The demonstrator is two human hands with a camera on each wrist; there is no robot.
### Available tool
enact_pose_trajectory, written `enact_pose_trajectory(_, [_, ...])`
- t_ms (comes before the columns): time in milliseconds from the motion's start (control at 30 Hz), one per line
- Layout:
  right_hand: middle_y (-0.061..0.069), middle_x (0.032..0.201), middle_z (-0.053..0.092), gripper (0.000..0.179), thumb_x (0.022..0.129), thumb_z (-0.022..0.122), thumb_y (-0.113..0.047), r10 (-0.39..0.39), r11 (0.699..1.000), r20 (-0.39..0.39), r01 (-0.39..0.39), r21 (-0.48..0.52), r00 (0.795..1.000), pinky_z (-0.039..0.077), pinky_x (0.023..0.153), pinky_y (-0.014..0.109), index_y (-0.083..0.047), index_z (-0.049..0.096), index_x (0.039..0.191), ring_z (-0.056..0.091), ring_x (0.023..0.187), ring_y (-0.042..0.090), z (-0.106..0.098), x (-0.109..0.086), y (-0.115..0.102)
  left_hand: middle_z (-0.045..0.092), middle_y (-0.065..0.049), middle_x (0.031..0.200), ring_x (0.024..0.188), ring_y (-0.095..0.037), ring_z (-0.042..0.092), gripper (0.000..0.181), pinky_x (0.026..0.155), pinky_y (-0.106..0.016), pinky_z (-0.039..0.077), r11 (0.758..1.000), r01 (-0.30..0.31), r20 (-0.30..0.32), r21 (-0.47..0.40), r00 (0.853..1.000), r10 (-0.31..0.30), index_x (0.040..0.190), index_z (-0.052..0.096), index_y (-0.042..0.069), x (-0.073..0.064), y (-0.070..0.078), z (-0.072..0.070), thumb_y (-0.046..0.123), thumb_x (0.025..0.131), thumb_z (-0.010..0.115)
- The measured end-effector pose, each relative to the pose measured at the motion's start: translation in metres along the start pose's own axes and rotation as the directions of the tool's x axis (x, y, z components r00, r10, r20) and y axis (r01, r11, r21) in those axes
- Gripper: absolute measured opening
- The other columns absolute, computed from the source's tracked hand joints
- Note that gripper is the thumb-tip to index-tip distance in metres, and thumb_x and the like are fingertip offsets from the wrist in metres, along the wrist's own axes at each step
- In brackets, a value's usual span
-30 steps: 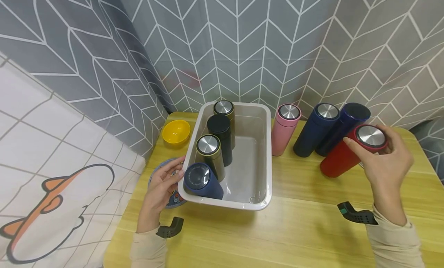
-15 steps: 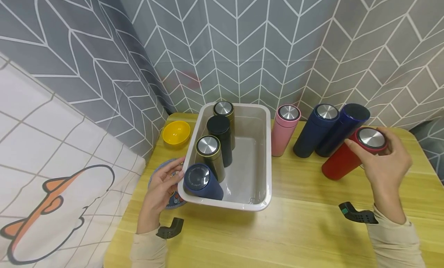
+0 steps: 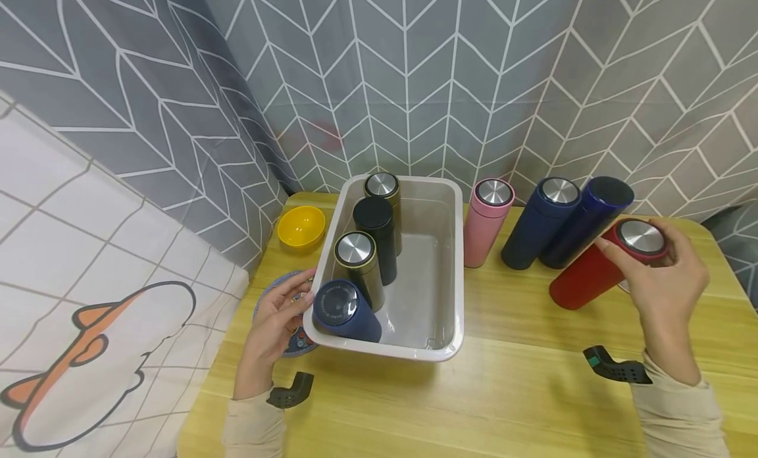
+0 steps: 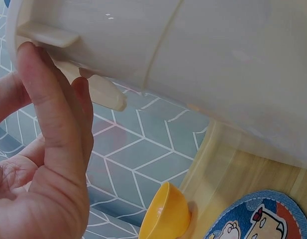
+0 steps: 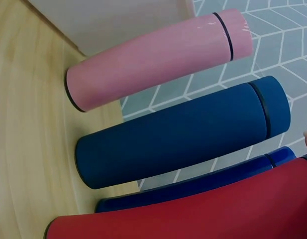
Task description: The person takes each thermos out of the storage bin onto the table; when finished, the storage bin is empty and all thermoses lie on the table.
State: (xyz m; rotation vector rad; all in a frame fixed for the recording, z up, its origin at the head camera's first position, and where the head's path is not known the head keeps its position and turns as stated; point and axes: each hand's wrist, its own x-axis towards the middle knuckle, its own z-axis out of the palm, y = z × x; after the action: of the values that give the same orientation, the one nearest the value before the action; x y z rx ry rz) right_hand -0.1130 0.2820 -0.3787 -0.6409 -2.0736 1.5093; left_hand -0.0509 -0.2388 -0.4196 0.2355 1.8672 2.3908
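My right hand holds a red vacuum flask round its steel-topped lid, thumb on the near left side. Beside it stand a glossy dark-blue flask, a matte navy flask and a pink flask. My left hand touches the left rim of a pale grey basin, its fingers fairly straight under the rim in the left wrist view. Along the basin's left wall stand a bronze flask, a black flask, a gold-rimmed flask and a blue flask that leans.
A yellow bowl sits left of the basin on the wooden table. A round blue patterned mat lies partly under my left hand. Grey patterned curtain hangs behind. Part of a pale round-edged thing shows behind the red flask.
The red flask and my right hand have shifted slightly right and toward me. The left hand and the basin have stayed in place.
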Motion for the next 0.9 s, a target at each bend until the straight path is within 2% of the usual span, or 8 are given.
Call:
enact_pose_trajectory(233, [-0.022, 0.113, 0.063, 0.068, 0.07, 0.092, -0.015, 0.098, 0.994, 0.038, -0.096, -0.056, 0.994, 0.044, 0.076, 0.001, -0.028, 0.065, 0.13, 0.059, 0.1, -0.003, -0.003, 0.0, -0.008, 0.063, 0.003, 0.105, 0.078, -0.004, 0.068, 0.043, 0.063, -0.019, 0.06, 1.0, 0.001, -0.002, 0.003, 1.0, -0.001, 0.142, 0.055, 0.005, -0.001, -0.001, -0.001, -0.006, 0.1, 0.049])
enact_pose_trajectory(400, [-0.023, 0.112, 0.062, 0.066, 0.071, 0.092, -0.015, 0.09, 0.994, 0.043, -0.087, -0.072, 0.995, 0.044, 0.076, 0.001, -0.028, 0.065, 0.13, 0.059, 0.101, -0.003, -0.004, -0.001, -0.008, 0.063, 0.004, 0.104, 0.077, -0.004, 0.068, 0.044, 0.063, -0.018, 0.06, 1.0, 0.018, -0.02, 0.023, 1.0, -0.017, 0.144, 0.052, 0.001, -0.001, -0.001, 0.0, -0.005, 0.1, 0.05])
enact_pose_trajectory(600, [-0.022, 0.113, 0.06, 0.068, 0.072, 0.09, -0.012, 0.023, 0.996, 0.049, -0.019, -0.086, 0.999, 0.045, 0.08, 0.001, -0.025, 0.063, 0.133, 0.059, 0.102, -0.003, -0.004, -0.003, -0.005, 0.063, 0.004, 0.105, 0.077, -0.004, 0.068, 0.045, 0.063, -0.018, 0.06, 0.999, 0.026, -0.026, 0.027, 0.999, -0.025, 0.145, 0.05, 0.0, -0.001, -0.002, -0.001, -0.004, 0.1, 0.051])
enact_pose_trajectory(733, [-0.018, 0.124, 0.061, 0.072, 0.074, 0.087, -0.01, -0.017, 0.998, 0.035, 0.02, -0.065, 0.999, 0.042, 0.104, 0.006, -0.023, 0.059, 0.139, 0.058, 0.12, -0.002, -0.004, -0.007, -0.009, 0.063, 0.004, 0.106, 0.077, -0.004, 0.068, 0.044, 0.062, -0.018, 0.06, 1.0, 0.016, -0.024, 0.012, 1.0, -0.016, 0.144, 0.051, 0.001, -0.001, -0.001, 0.0, -0.004, 0.101, 0.05])
enact_pose_trajectory(833, [-0.013, 0.134, 0.06, 0.073, 0.075, 0.087, -0.011, -0.106, 0.991, -0.012, 0.104, -0.088, 0.994, 0.037, 0.117, 0.015, -0.024, 0.058, 0.141, 0.053, 0.133, 0.0, -0.004, -0.014, -0.016, 0.063, 0.004, 0.106, 0.077, -0.004, 0.068, 0.044, 0.062, -0.017, 0.059, 1.0, 0.015, -0.024, 0.009, 1.0, -0.015, 0.144, 0.052, 0.001, -0.001, -0.001, 0.0, -0.004, 0.101, 0.05])
enact_pose_trajectory(900, [-0.013, 0.135, 0.062, 0.072, 0.073, 0.088, -0.01, -0.212, 0.973, -0.051, 0.205, -0.106, 0.976, 0.038, 0.116, 0.017, -0.025, 0.061, 0.138, 0.053, 0.133, 0.002, -0.003, -0.019, -0.022, 0.063, 0.003, 0.106, 0.077, -0.004, 0.068, 0.044, 0.062, -0.018, 0.059, 1.0, 0.014, -0.024, 0.012, 1.0, -0.014, 0.144, 0.052, 0.001, -0.001, -0.001, 0.0, -0.004, 0.101, 0.05])
